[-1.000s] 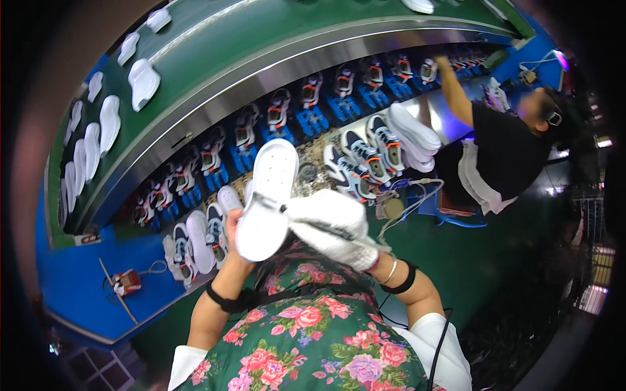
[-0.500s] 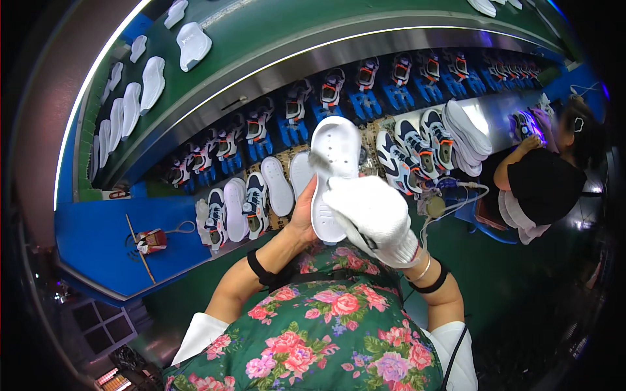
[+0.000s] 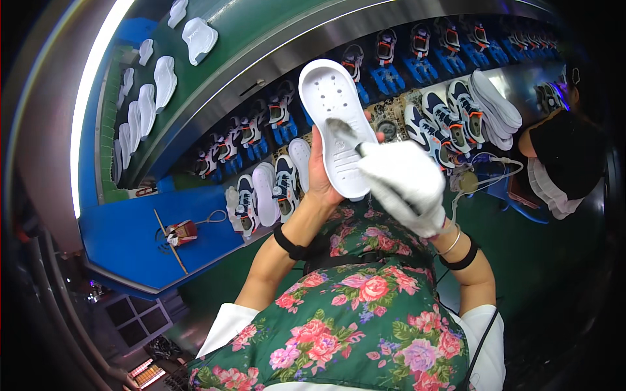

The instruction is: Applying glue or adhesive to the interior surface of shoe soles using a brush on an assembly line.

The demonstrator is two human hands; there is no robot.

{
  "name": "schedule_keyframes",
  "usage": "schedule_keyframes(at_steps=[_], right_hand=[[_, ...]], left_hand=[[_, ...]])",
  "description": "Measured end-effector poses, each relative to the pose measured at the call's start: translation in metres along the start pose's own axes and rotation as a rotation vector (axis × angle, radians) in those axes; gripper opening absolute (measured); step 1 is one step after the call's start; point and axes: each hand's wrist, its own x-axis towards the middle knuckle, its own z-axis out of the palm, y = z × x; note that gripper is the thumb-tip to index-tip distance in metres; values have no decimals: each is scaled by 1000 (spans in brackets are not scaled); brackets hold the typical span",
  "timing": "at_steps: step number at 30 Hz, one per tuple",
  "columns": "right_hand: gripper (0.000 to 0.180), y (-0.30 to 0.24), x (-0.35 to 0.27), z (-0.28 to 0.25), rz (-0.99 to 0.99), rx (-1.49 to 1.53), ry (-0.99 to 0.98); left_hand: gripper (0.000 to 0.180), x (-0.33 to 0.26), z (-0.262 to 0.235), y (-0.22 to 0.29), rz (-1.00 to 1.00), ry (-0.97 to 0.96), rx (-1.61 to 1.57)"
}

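**White sole held up, brush laid on it**

Held the white shoe sole [image 3: 336,124] up in front of the green flowered apron [image 3: 352,319], above the blue workbench [image 3: 130,241]. Gripped the sole from behind with the bare left hand [image 3: 321,174], fingers curled round its lower edge, inner side with small holes turned up. Pinched a small brush [image 3: 344,132] in the right hand [image 3: 407,182], which wore a white glove; fingers pressed together around the handle. Touched the brush tip to the middle of the sole.

Wore a black band on each wrist. Lay just left of the sole: a row of finished shoes [image 3: 282,182] and loose white soles [image 3: 266,192] on the bench edge. Sat further left of the sole, on the blue top: a small red and white tool [image 3: 179,232] beside a thin stick [image 3: 169,241]. Ran above the sole: a steel rail [image 3: 261,65], with more white soles [image 3: 163,78] on the green belt [image 3: 248,26] behind it. Stood well to the right of the sole: another person [image 3: 564,163] in dark clothes, next to a stack of soles [image 3: 497,107].
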Motion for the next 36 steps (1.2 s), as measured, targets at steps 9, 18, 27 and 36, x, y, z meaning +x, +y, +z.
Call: schedule_keyframes(at_steps=[9, 18, 27, 36], right_hand=[[26, -4, -10, 5, 50, 101, -88], [21, -1, -7, 2, 160, 196, -178], [21, -9, -8, 3, 172, 298, -216], [25, -19, -14, 12, 122, 371, -317]], left_hand=[[92, 2, -1, 12, -85, -110, -27], [85, 5, -11, 41, -195, -153, 218], [78, 17, -10, 58, -358, -366, 205], [73, 28, -12, 72, -466, -384, 119]])
